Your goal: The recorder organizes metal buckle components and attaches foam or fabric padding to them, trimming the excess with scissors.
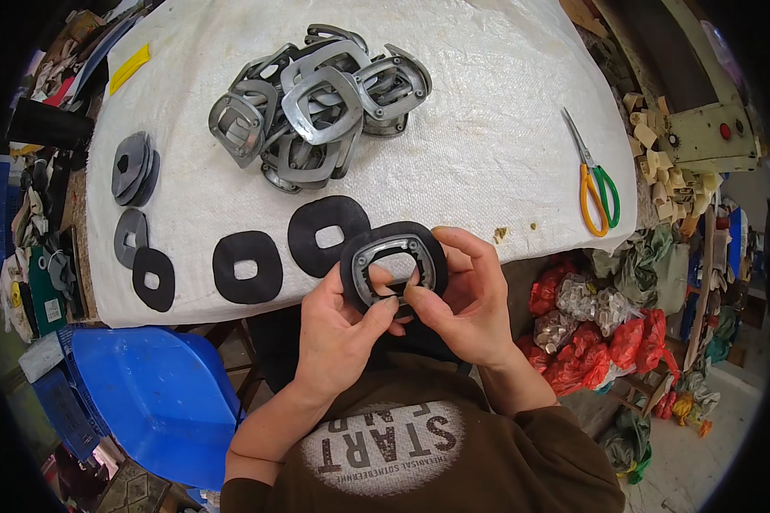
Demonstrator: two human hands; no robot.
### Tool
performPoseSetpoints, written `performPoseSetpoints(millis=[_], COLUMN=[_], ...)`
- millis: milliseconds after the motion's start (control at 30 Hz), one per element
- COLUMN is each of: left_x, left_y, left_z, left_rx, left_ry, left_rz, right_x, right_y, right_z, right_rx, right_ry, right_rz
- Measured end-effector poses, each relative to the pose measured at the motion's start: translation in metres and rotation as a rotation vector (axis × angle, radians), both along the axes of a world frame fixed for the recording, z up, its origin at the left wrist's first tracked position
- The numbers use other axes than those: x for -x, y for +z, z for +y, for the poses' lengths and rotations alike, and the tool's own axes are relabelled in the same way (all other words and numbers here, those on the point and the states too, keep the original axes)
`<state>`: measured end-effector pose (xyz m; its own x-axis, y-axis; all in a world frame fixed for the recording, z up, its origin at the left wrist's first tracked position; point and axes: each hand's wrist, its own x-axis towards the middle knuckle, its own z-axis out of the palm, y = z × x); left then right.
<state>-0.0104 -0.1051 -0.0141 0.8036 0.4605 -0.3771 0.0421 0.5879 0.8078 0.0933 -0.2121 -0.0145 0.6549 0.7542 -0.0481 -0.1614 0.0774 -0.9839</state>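
Both my hands hold a rounded-square grey metal frame laid against a black sheet piece with a hole. My left hand grips its lower left side, the thumb pressing at the lower edge of the opening. On the right side my right hand closes round the black rim, its thumb also at the opening's lower edge. Some fingertips show through the opening. Just beyond the frame lies a black rounded-square piece with a square hole. Another black piece lies to its left.
A pile of grey metal frames sits on the white-covered table. Scissors with orange and green handles lie right. Dark stacked pieces and a yellow strip are left. A blue chair and red bags flank the table's front.
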Motion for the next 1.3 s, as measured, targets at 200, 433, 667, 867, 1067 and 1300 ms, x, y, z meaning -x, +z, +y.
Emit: performPoseSetpoints(millis=[200, 433, 667, 867, 1067, 1300], left_x=[0.002, -0.002, 0.000, -0.001, -0.004, -0.002], left_y=[0.001, 0.000, 0.001, 0.008, 0.003, 0.005], left_z=[-0.002, -0.007, -0.002, -0.004, -0.004, -0.006], left_rx=[-0.039, -0.084, -0.047, -0.066, -0.104, -0.212], left_ry=[-0.039, -0.001, -0.001, 0.026, 0.050, -0.011], left_rz=[-0.035, -0.008, -0.038, 0.032, 0.038, 0.079], right_x=[0.003, 0.005, 0.002, 0.004, 0.003, -0.001], right_y=[0.002, -0.002, 0.005, 0.003, 0.002, -0.005], right_z=[-0.001, -0.002, 0.002, 0.002, 0.004, 0.000], right_rx=[0.033, 0.051, 0.007, 0.003, 0.033, 0.041], right_ry=[-0.004, -0.015, -0.046, -0.066, -0.041, -0.062], right_rz=[0.029, 0.037, 0.187, 0.138, 0.091, 0.132])
